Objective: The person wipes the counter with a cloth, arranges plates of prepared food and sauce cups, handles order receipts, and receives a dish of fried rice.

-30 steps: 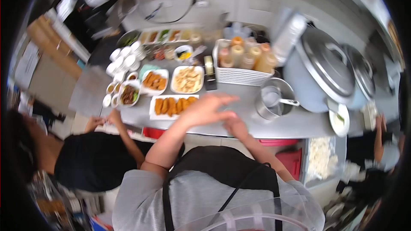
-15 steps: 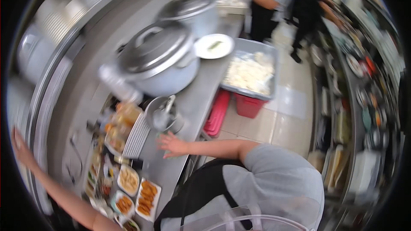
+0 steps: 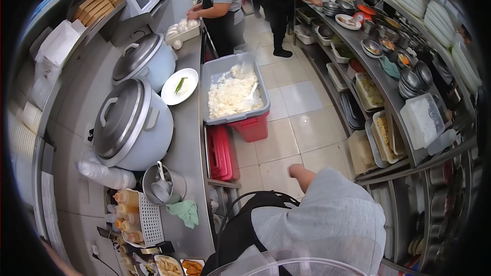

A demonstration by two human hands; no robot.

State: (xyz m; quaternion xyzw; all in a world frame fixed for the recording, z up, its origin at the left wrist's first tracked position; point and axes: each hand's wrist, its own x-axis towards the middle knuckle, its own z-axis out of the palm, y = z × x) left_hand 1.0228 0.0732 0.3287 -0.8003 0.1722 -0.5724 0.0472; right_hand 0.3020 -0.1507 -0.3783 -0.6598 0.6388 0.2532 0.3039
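Note:
At the bottom left edge only a blurred strip of my left arm (image 3: 57,256) shows; the hand itself is out of sight. My right hand (image 3: 295,170) is at the end of a foreshortened forearm, over the floor beside the counter, and its fingers cannot be made out. Nothing is visibly held there. On the steel counter (image 3: 186,148) a crumpled green cloth (image 3: 183,213) lies against a metal pot (image 3: 177,186) with a ladle (image 3: 161,188) in it. A white perforated basket (image 3: 150,217) of sauce bottles (image 3: 128,209) stands beside them.
Two large lidded pots (image 3: 123,122) and a white plate (image 3: 180,87) stand farther along the counter. A grey tub of rice (image 3: 232,94) rests on a red bin (image 3: 253,128) in the aisle. Shelves (image 3: 353,51) with bowls line the right. A co-worker (image 3: 225,5) handles white rounded items.
My right hand has left the counter near the green cloth and moved right over the floor. My left arm has nearly dropped out of view. The view has swung round to the right.

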